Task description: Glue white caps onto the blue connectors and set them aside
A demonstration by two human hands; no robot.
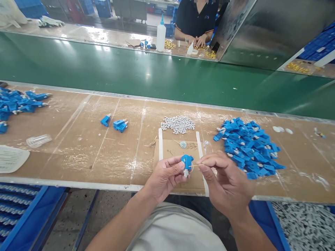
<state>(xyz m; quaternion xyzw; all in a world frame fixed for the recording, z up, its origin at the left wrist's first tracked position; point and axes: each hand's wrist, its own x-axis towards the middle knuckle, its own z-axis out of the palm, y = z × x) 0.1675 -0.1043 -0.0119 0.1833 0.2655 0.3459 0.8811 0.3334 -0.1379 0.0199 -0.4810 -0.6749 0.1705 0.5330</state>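
Observation:
My left hand (pixel 167 176) holds a blue plastic part (pixel 186 161) with a whitish tip pointing down toward me. Between the thumb and fingers of my right hand (pixel 226 179) is a thin wooden stick (pixel 194 166), its far end at the side of the blue part. Under both hands lies a cardboard sheet (pixel 171 150) with white tape strips along its sides. A small pale-blue blob (pixel 183 144) with another stick in it sits on the sheet. Just beyond is a heap of small grey pieces (pixel 178 124). A large pile of blue parts (pixel 248 146) lies right of my right hand.
Two groups of blue parts (pixel 120 125) lie left of centre, with a bigger pile (pixel 18 101) at far left. A clear plastic cup (pixel 39 140) lies on its side. Beyond the green belt (pixel 117 73), a co-worker's hands (pixel 197 40) are near a white bottle (pixel 161 36).

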